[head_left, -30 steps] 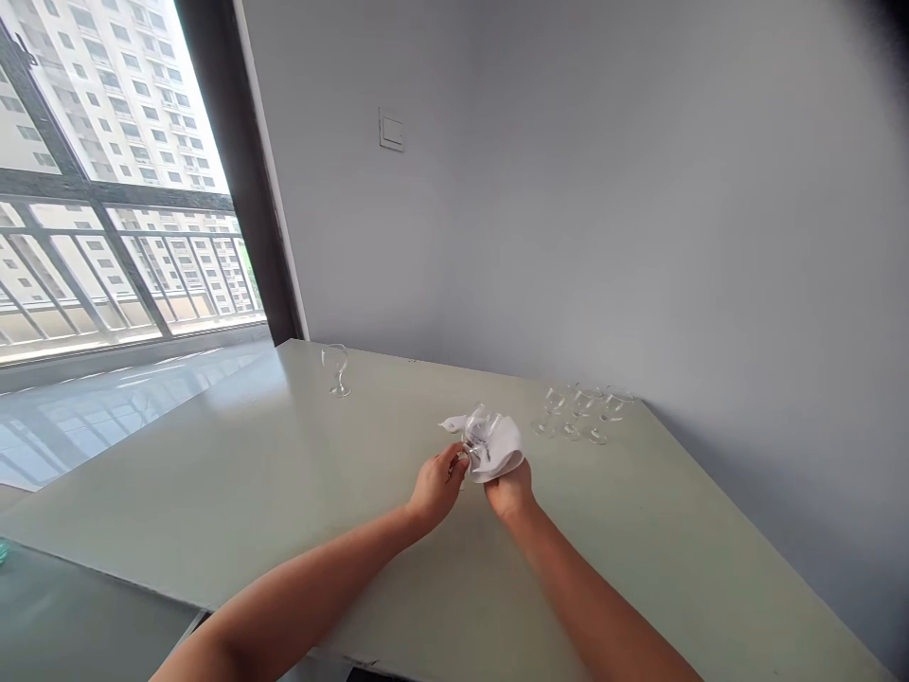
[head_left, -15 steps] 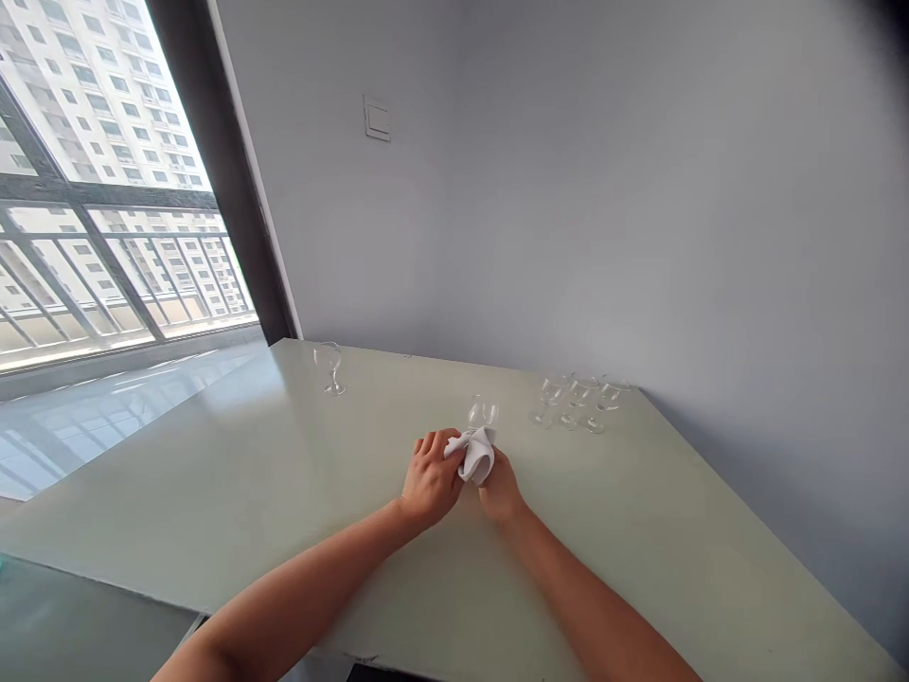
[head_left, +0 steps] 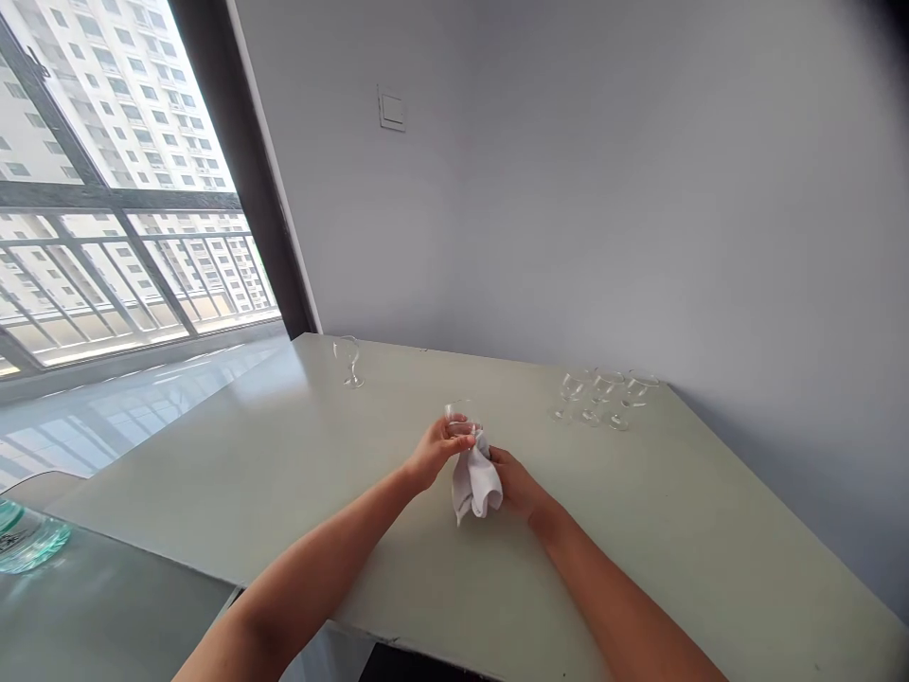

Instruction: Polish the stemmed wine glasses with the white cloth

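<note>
My left hand (head_left: 435,451) is wrapped round the bowl of a clear stemmed glass (head_left: 463,411), its fingers behind and in front of the bowl. Just to the right, my right hand (head_left: 516,481) is closed on a white cloth (head_left: 477,481), which hangs down below the glass. The cloth covers the glass's lower part, so its stem and foot are hidden. Both hands are above the middle of the pale table (head_left: 341,455).
Three stemmed glasses (head_left: 629,399) stand in a row at the table's back right. A single stemmed glass (head_left: 350,362) stands at the back left. A greenish clear container (head_left: 32,540) is at the left edge on a grey surface (head_left: 106,606).
My left hand has moved from the cloth up onto the glass bowl. The cloth now hangs lower and looser. The view has shifted left, bringing the greenish container into sight.
</note>
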Available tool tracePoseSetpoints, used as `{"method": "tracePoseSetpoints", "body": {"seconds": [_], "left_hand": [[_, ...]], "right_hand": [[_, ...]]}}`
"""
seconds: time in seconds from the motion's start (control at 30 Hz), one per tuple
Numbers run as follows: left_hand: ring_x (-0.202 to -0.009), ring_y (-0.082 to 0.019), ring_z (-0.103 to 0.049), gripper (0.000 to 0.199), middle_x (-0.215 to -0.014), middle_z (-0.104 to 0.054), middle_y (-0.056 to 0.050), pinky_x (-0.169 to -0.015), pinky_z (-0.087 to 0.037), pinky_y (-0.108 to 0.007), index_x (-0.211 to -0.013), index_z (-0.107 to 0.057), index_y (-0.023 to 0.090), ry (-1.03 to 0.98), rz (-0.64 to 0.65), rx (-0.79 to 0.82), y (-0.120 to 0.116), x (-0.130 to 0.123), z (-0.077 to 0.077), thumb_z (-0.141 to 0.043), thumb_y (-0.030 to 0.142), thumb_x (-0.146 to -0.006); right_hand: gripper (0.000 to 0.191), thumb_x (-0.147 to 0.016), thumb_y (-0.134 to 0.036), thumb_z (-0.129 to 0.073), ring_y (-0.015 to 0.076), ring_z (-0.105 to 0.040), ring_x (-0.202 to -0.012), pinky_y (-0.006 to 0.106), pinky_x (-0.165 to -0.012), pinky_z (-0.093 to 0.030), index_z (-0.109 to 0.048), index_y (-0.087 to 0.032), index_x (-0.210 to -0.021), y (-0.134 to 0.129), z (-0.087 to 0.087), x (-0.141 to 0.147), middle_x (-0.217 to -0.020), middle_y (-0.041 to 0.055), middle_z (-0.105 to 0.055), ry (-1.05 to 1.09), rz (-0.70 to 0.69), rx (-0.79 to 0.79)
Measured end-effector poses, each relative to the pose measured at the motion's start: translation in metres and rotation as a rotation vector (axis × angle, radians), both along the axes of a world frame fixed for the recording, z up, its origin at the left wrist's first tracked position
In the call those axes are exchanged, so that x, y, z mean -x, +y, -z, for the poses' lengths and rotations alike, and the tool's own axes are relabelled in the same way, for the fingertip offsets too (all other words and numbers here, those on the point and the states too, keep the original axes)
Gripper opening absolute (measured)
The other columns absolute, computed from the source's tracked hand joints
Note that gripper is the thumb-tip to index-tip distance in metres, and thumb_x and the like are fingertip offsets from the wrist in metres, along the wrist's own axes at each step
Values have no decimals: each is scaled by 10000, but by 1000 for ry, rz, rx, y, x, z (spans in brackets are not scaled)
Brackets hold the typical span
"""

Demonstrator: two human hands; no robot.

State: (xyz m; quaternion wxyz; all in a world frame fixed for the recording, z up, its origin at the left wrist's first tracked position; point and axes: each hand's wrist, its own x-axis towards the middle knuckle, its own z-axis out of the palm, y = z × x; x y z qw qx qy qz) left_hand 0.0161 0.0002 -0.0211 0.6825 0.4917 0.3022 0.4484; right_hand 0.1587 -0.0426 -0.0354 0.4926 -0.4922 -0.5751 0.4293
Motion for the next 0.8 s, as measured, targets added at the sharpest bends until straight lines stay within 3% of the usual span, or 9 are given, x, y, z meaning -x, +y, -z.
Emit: {"method": "tracePoseSetpoints", "body": {"seconds": [0.1, 0.27, 0.33, 0.47, 0.53, 0.63, 0.73, 0.8], "left_hand": [[-868, -172, -573, 529, -1035, -607, -127, -755, -419, -279, -988, -466, 153, 32, -158, -3, 0, -3, 2, -755, 292, -567], [-592, -97, -558, 526, -868, -648, -80, -589, -440, -247, -1027, -384, 179, 34, -294, 102, 7, 3, 3, -679, 391, -647], [-551, -80, -540, 489, -847, -641, -82, -540, -434, -224, -1005, -399, 171, 11, -301, 168, 11, 7, 3, -653, 419, -670], [-514, -53, -510, 345, -701, -589, -27, -509, -431, -186, -824, -481, 136, -87, -177, 272, 11, 5, 6, -650, 400, -680], [-501, -59, -502, 315, -614, -534, 11, -493, -430, -188, -761, -489, 135, -138, -99, 297, 8, 1, 8, -659, 385, -673], [-460, -62, -471, 316, -521, -456, 45, -455, -413, -191, -713, -480, 140, -210, -29, 357, 2, -4, 6, -652, 402, -674], [-432, -50, -445, 295, -483, -410, 62, -454, -407, -179, -717, -476, 149, -308, -12, 378, -3, -5, -2, -641, 391, -691], [-463, -38, -470, 274, -576, -488, 48, -489, -420, -169, -769, -474, 160, -363, -49, 343, -5, -4, -7, -659, 343, -683]], "right_hand": [[245, -713, -390, -564, 141, -516, -572, 241, -516, -407, -603, -156, -775, 3, -2, -3, -663, 13, -595, -79, -28, -10], [280, -796, -418, -446, 133, -446, -535, 240, -502, -354, -555, -165, -750, 7, 2, -18, -593, -2, -524, -224, 314, -136], [267, -817, -398, -420, 147, -474, -573, 252, -523, -376, -555, -170, -780, 8, 1, -24, -635, 14, -542, -286, 349, -239], [166, -781, -295, -485, 224, -499, -920, 342, -757, -411, -595, -210, -872, 2, -4, -22, -936, 69, -591, -656, 106, -669], [205, -778, -240, -473, 216, -492, -928, 337, -774, -408, -606, -225, -933, -4, -7, -15, -972, 64, -571, -795, -5, -748], [264, -779, -195, -433, 164, -517, -764, 272, -659, -430, -599, -221, -982, -11, -9, -5, -893, 47, -547, -646, -66, -606], [190, -760, -254, -474, 160, -528, -709, 265, -616, -431, -594, -206, -900, -11, -7, 1, -825, 32, -574, -236, 27, -330], [211, -746, -337, -513, 171, -547, -708, 278, -618, -434, -580, -203, -896, -7, -3, 5, -808, 31, -609, 42, 70, -142]]}}
